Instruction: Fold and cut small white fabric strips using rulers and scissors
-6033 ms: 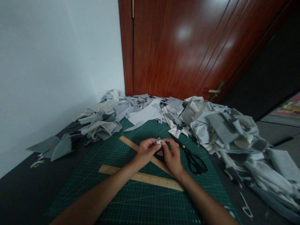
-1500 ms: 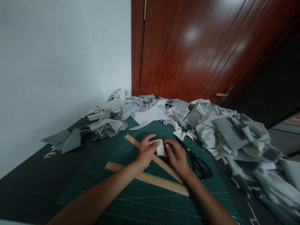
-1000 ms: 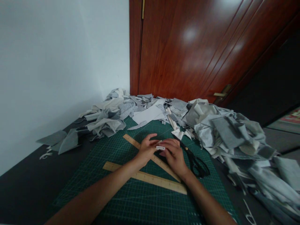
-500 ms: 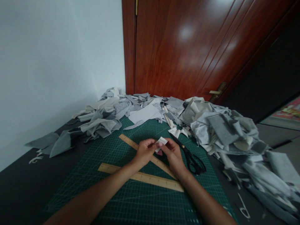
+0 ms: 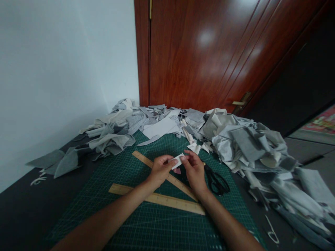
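Between my two hands is a small white piece of fabric (image 5: 177,162), held above the cutting mat. My left hand (image 5: 161,169) pinches its left end between thumb and fingers. At the other end, my right hand (image 5: 194,169) grips it with the thumb on top and some fingers lifted. Just below the fabric lies a small pink piece (image 5: 177,170), partly hidden. A wooden ruler (image 5: 142,158) runs slantwise under my hands, and a second wooden ruler (image 5: 167,200) lies nearer me. Black-handled scissors (image 5: 218,183) rest right beside my right hand, their blades hidden behind it.
The green cutting mat (image 5: 146,226) covers the dark table. Grey and white fabric scraps are heaped at the left (image 5: 112,139), the back and the right (image 5: 248,143). A white sheet (image 5: 162,127) lies at the back. Behind stand a white wall and a wooden door (image 5: 193,52).
The white piece has been turned flatter and tilted between my fingers. My right fingers have opened out slightly and cover the scissor blades. The view has shifted a little.
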`<control>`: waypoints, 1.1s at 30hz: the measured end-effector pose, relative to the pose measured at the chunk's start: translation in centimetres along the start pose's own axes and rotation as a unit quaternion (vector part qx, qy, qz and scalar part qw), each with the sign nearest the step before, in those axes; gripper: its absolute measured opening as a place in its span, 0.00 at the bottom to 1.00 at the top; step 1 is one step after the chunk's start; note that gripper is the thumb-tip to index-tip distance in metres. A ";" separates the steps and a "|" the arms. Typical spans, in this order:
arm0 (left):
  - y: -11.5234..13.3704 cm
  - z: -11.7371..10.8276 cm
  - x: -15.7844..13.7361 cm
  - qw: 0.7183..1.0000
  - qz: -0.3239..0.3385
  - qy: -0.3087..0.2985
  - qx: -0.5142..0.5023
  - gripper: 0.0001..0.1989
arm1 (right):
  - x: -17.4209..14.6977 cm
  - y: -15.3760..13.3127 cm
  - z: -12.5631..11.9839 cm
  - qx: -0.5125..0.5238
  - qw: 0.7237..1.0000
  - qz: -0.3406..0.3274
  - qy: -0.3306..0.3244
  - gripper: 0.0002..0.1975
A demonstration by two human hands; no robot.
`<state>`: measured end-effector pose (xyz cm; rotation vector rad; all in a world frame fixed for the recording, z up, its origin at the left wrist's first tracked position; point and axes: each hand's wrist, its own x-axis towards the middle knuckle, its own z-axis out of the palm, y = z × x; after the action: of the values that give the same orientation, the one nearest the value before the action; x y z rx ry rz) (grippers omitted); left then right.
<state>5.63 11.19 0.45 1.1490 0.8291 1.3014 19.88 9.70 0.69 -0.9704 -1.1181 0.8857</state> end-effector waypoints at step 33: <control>-0.2 0.2 0.0 1.000 0.010 0.017 0.017 0.15 | 0.5 0.7 -0.2 0.012 0.998 -0.037 0.045 0.11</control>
<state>5.92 11.19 0.34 1.1668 0.8687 1.3323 20.11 10.38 0.17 -0.9346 -1.0577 0.7862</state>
